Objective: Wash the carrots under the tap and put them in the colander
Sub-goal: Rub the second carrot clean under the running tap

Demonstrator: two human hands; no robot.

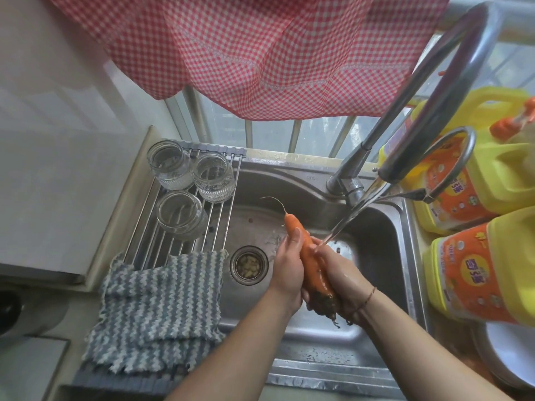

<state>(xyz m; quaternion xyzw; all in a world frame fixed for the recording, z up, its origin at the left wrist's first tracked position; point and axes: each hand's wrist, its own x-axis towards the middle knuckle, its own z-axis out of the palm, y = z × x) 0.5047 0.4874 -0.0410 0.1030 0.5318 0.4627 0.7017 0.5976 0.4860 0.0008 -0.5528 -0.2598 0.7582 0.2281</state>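
Head view, looking down into a stainless steel sink [385, 244]. A long orange carrot [311, 263] with a thin root tail and dark, muddy top end is held over the basin between both hands — left hand [289, 267] wrapped along its left side with the fingers curled round it, right hand [337, 274] cupping it from the right, fingers curled against its wet skin. A stream of water [351, 215] from the curved chrome tap [428, 91] lands on the right hand's fingers and the carrot's middle. Round drain strainer [249, 265] just left of the hands, holding scraps — too small to identify. Across the sink's left side, a metal roll-up rack [220, 209] bears three clear glass jars [179, 212] and a blue-and-white knitted cloth [162, 308]. Two yellow bottles with orange labels [469, 270] stand to the right. A red-and-white checked cloth [260, 53] hangs above.
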